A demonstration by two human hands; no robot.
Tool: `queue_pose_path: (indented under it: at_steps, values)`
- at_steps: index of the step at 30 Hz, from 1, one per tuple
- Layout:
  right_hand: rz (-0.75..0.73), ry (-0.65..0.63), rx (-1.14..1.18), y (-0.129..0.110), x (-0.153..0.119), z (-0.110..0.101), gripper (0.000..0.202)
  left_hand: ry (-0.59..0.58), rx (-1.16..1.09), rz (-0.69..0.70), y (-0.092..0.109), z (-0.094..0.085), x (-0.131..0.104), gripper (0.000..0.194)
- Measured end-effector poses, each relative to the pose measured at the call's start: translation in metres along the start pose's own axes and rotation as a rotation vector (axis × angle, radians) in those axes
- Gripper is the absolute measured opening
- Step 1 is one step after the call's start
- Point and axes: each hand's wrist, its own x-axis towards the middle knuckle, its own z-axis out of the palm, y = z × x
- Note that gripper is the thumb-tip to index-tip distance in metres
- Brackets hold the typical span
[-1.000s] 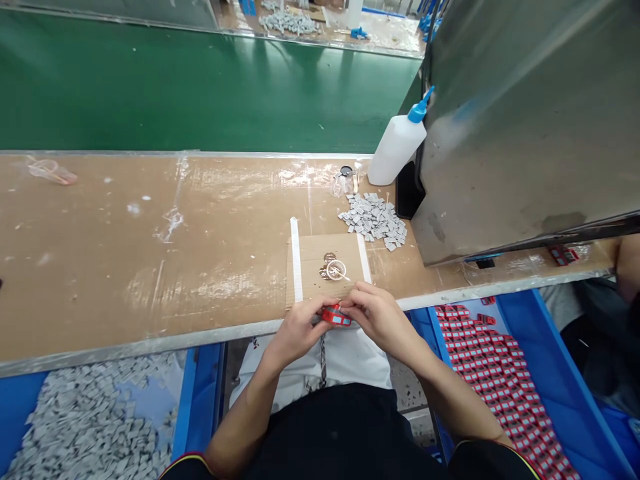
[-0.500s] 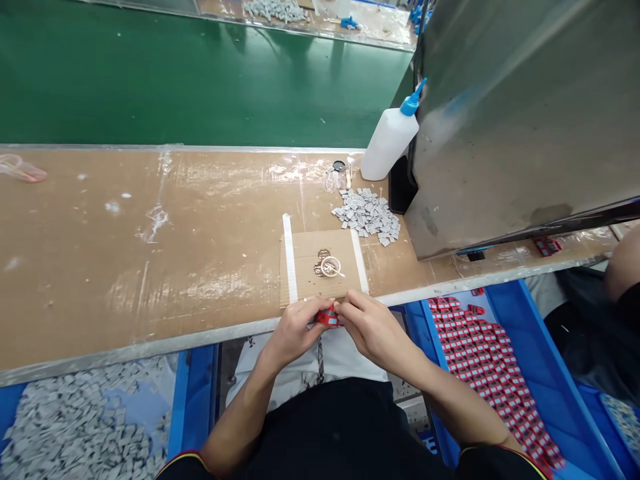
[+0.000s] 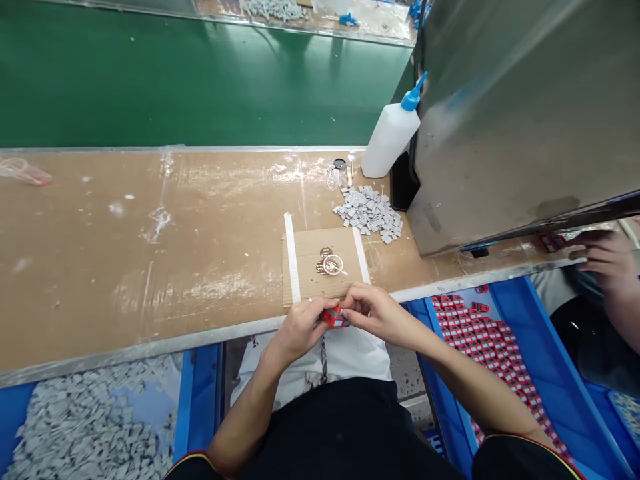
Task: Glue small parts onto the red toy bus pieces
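Just off the table's front edge, my left hand (image 3: 299, 331) grips a small red toy car (image 3: 335, 317) with grey and light blue parts. My right hand (image 3: 377, 313) has its thumb and fingers pinched together at the car's right side; anything between those fingertips is too small to make out. Beyond the hands, a cardboard pad (image 3: 307, 247) is held by two white tape strips. On it sits a small round cup (image 3: 333, 265) with a thin stick in it, beside dark round marks. A pile of grey flat pieces (image 3: 370, 212) lies behind the pad to the right.
A white bottle (image 3: 390, 140) with a blue nozzle stands by a metal panel (image 3: 510, 127). Below the table are a blue bin of grey pieces (image 3: 85, 420) and a blue bin of red cars (image 3: 493, 347). At far right, another person's hand (image 3: 607, 257) is near a red car.
My right hand's fingers have shifted slightly on the car, showing more of its side. Another person's hand has come into view at the far right. The view has moved a little.
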Motion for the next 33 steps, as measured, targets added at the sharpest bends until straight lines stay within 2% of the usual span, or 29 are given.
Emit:
queue_pose_path:
  at_steps: [5,8,10,12,14,16,18,21,24,26,29,33]
  values:
    - [0.147,-0.103,0.157,0.007,0.004,0.006,0.015,-0.033,0.044,0.059,-0.002,0.001,-0.002,0.017]
    - [0.157,-0.099,0.153,0.008,0.004,0.006,0.017,-0.051,0.049,0.076,-0.002,0.0,-0.002,0.023]
    - [0.122,-0.084,0.14,0.005,0.002,0.005,0.019,-0.023,0.033,0.109,-0.002,-0.001,-0.001,0.026]
    - [0.054,-0.022,0.132,0.002,-0.004,0.006,0.019,0.034,-0.013,0.135,0.0,0.0,-0.001,0.026]
    - [-0.012,0.106,0.162,0.001,-0.011,0.014,0.021,0.107,-0.077,0.136,0.001,0.002,-0.001,0.024]
    - [-0.048,0.203,0.257,0.003,-0.018,0.029,0.034,0.19,-0.119,0.127,0.003,0.004,-0.004,0.021]
    - [-0.059,0.222,0.403,0.006,-0.024,0.047,0.045,0.268,-0.131,0.138,0.008,0.005,-0.006,0.02]
    - [-0.082,0.275,0.529,0.01,-0.031,0.066,0.048,0.261,-0.167,0.144,0.019,0.0,-0.011,0.026]
    - [-0.133,0.4,0.405,0.008,-0.039,0.069,0.042,0.129,-0.238,0.066,0.036,-0.01,-0.015,0.031]
    - [-0.193,0.457,0.248,0.004,-0.045,0.066,0.036,0.096,-0.266,-0.029,0.048,-0.016,-0.017,0.021]
    - [-0.289,0.481,0.075,-0.006,-0.054,0.063,0.029,0.15,-0.288,-0.124,0.062,-0.019,-0.02,0.012]
    - [-0.376,0.471,-0.02,-0.017,-0.065,0.065,0.027,0.201,-0.33,-0.086,0.074,-0.019,-0.025,0.006]
